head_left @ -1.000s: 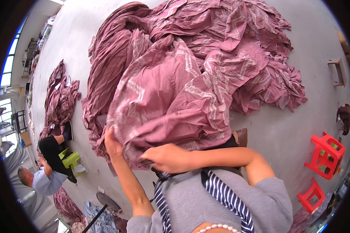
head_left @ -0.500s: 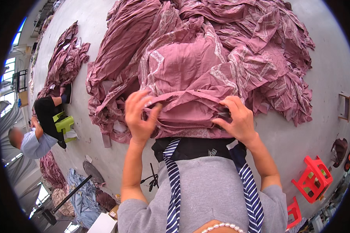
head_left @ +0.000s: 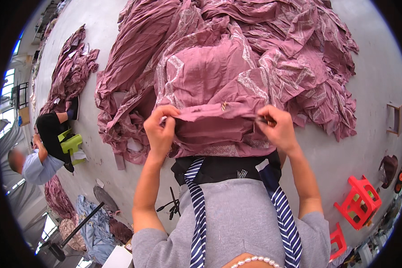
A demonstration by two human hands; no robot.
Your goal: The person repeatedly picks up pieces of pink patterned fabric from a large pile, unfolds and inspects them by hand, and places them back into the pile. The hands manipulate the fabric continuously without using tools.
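A mauve-pink cloth piece [head_left: 219, 125] with pale patterned bands lies across my lap, and a long strip of its edge is pulled taut between my hands. My left hand [head_left: 160, 134] pinches the strip's left end. At the right end, my right hand [head_left: 279, 129] is closed with thumb and fingers together. A small dark, shiny tool [head_left: 264, 119] shows between those fingers; its exact kind is too small to tell. Near the strip's middle sits a small gold-coloured spot [head_left: 224, 106]. The cloth runs forward into a large heap of the same fabric [head_left: 295, 40].
At the left, a person [head_left: 42, 163] sits on a green stool [head_left: 71, 144] by another pink fabric pile [head_left: 71, 67]. Red plastic stools [head_left: 359, 203] stand at the right. Blue cloth [head_left: 94, 225] and a black pole [head_left: 82, 223] are at lower left.
My left hand has gone from open fingers to a pinch on the cloth edge. My right hand has closed and risen slightly. The edge strip is now stretched straight.
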